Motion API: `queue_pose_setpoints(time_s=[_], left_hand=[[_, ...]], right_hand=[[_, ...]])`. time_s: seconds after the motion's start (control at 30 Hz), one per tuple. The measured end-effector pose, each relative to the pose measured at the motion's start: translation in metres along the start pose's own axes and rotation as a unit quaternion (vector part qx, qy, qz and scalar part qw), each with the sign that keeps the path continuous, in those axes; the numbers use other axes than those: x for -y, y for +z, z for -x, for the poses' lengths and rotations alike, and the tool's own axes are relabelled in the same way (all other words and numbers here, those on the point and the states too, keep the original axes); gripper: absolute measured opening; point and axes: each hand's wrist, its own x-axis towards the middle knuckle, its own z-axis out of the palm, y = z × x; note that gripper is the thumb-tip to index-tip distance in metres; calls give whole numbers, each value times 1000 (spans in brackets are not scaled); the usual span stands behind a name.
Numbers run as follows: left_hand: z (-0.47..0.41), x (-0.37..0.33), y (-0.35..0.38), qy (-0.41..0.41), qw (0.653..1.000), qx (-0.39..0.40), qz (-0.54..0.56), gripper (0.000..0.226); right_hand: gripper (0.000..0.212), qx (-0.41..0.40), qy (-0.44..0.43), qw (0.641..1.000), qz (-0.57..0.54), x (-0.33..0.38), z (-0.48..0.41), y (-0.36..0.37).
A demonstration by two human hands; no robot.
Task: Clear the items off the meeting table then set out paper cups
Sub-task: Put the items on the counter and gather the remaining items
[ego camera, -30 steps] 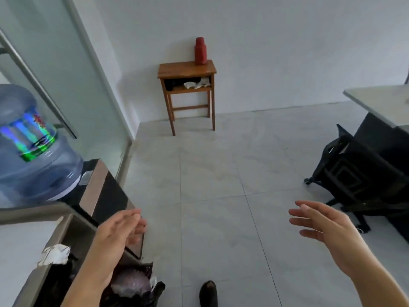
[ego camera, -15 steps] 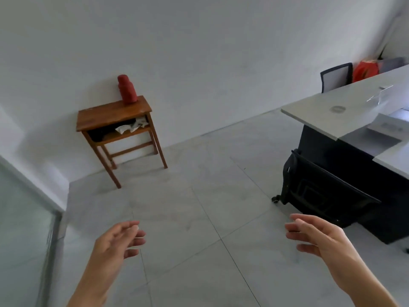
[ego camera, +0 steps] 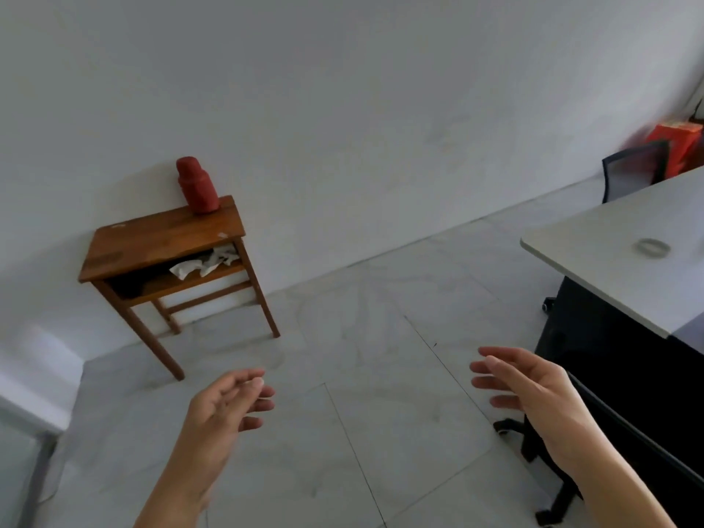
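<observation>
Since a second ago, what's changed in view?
The head view swung right: the water dispenser and bin at the left dropped out of frame, the wooden side table with the red flask slid left, and more of the meeting table came in at the right. Nothing was taken hold of or let go. The left hand and right hand stay open and empty.

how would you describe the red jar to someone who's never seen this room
A small wooden table stands against the white wall. The red jar sits at the back right corner of its top. It alone stands upright there; the crumpled white paper lies on the shelf below.
</observation>
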Motion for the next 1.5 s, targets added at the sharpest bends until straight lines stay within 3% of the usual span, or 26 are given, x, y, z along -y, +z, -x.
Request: queue_pose_setpoints(time_s=[0.23,0.4,0.53,0.73,0.97,1.13,1.3,1.5], left_hand=[[-178,0,16,-35,999,-29,7,13],[-328,-39,35,-45,999,30,1,13],[-438,-86,73,-2,997,70,-20,11],[-570,-115,165,22,981,186,-55,13],[-719,-151,260,20,979,186,-81,14],[-808,-195,322,47,977,188,-84,15],[-890,-200,381,4,977,196,-83,15],[-1025,-216,490,8,965,242,-96,13]], right_hand=[[16,-3,12,999,29,14,-164,44],[16,-24,14,999,21,43,-276,82],[17,-43,-1,999,22,69,-351,90],[19,-120,35,992,-10,59,-458,58],[16,-159,35,987,-17,67,-638,15],[15,-140,17,990,4,97,-767,5],[16,-102,38,994,15,108,-859,-21],[14,-229,72,971,-13,97,-960,-85]])
